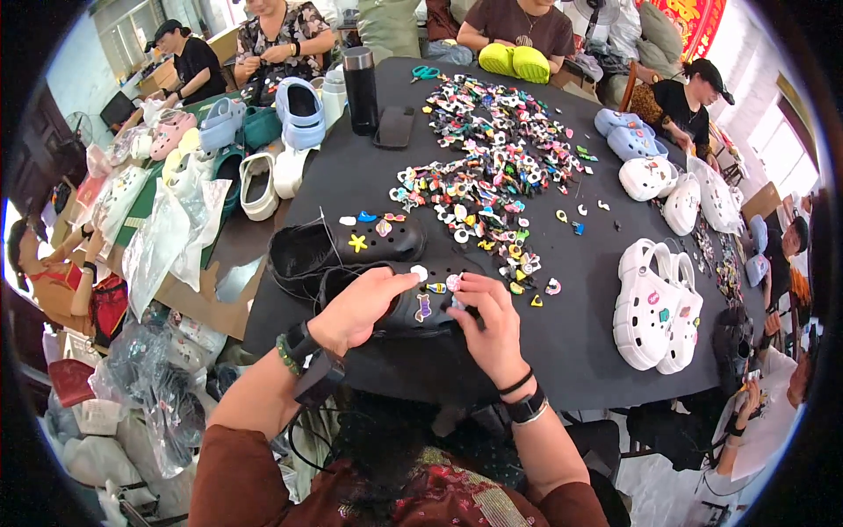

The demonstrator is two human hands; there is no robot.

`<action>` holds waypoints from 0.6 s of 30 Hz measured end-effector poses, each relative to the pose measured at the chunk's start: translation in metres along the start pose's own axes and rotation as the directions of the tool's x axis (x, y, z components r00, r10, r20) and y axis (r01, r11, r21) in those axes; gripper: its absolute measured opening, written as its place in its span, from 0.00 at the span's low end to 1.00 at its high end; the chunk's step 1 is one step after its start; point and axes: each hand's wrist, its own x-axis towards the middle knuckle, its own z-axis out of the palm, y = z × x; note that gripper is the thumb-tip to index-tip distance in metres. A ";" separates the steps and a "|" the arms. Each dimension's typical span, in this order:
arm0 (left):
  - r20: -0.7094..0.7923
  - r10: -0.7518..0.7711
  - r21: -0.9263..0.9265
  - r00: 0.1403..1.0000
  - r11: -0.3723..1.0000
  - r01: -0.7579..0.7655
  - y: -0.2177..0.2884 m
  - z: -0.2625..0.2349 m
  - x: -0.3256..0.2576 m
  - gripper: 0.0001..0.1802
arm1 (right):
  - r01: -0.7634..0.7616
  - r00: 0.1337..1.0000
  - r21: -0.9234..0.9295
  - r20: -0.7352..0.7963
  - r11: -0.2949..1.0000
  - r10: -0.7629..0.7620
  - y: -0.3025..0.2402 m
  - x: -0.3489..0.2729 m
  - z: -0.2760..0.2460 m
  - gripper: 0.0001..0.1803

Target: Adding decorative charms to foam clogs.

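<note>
A black clog lies in front of me, with a purple charm, a small bottle-shaped charm and others on its top. My left hand is closed over its side, the thumb against a white charm. At its toe my right hand pinches a small pale charm close to a pink charm; the fingers partly hide it. Just beyond lies the other black clog, bearing a yellow starfish charm and several more.
A large heap of colourful charms spreads over the black table. White clogs stand on the right, blue clogs farther back. A black bottle, a phone and scissors lie toward the far side. Several people sit around.
</note>
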 end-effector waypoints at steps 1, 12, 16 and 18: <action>-0.043 -0.005 -0.003 0.999 1.000 0.005 0.006 0.002 -0.006 0.09 | 0.013 0.999 -0.025 0.035 1.000 -0.012 -0.003 -0.002 -0.003 0.16; -0.081 0.867 0.963 0.491 0.194 -0.186 0.028 -0.032 -0.059 0.10 | -0.193 0.968 -0.076 0.146 0.978 0.203 -0.008 -0.018 -0.002 0.46; -0.061 0.864 0.990 0.501 0.118 -0.083 0.015 -0.068 -0.054 0.13 | -0.192 0.957 -0.055 0.209 0.980 0.199 -0.006 -0.018 -0.002 0.50; -0.073 0.812 0.990 0.579 0.127 -0.054 0.008 -0.068 -0.051 0.17 | -0.198 0.950 -0.091 0.228 0.976 0.214 -0.010 -0.019 -0.005 0.49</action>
